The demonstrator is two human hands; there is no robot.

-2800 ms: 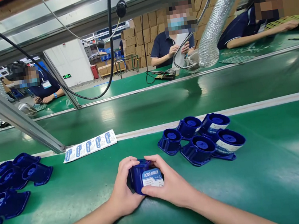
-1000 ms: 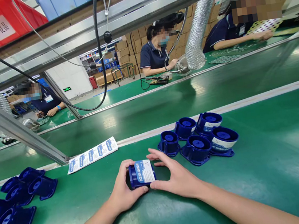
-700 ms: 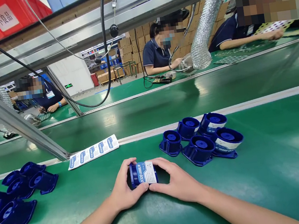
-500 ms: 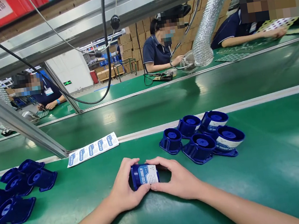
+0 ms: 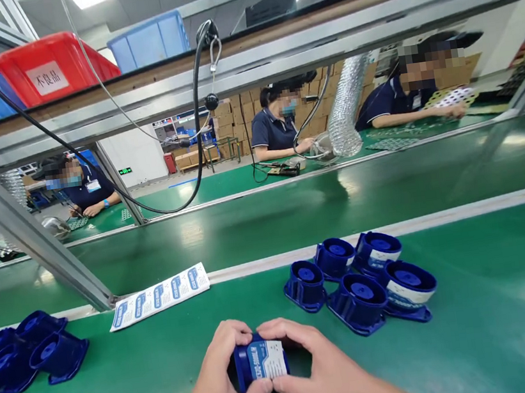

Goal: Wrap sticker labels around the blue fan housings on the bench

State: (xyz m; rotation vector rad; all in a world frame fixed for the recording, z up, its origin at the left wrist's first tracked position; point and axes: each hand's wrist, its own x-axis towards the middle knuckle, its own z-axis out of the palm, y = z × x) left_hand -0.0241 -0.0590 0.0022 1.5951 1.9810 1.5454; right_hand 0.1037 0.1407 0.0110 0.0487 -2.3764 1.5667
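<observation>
Both my hands grip one blue plastic housing point(image 5: 260, 363) low in the middle of the view, its white and blue label facing me. My left hand point(image 5: 219, 382) wraps its left side, thumb pressed along the label's lower edge. My right hand point(image 5: 319, 373) closes round the right side, fingers curled over the top. The housing rests just above the green bench mat point(image 5: 477, 323). A sheet of matching labels point(image 5: 159, 296) lies further back to the left.
Several blue housings point(image 5: 365, 279), some labelled, stand in a cluster to the right; several more housings point(image 5: 17, 357) lie at the left edge. A slanted metal post point(image 5: 25, 234) meets the bench at back left. Beyond the conveyor belt point(image 5: 293, 205), other people sit working; red and blue bins point(image 5: 53, 72) sit overhead.
My hands stay closed on the housing, whose label has turned from lying flat to facing sideways between my thumbs. The camera has tilted up, so hands and parts sit lower in view.
</observation>
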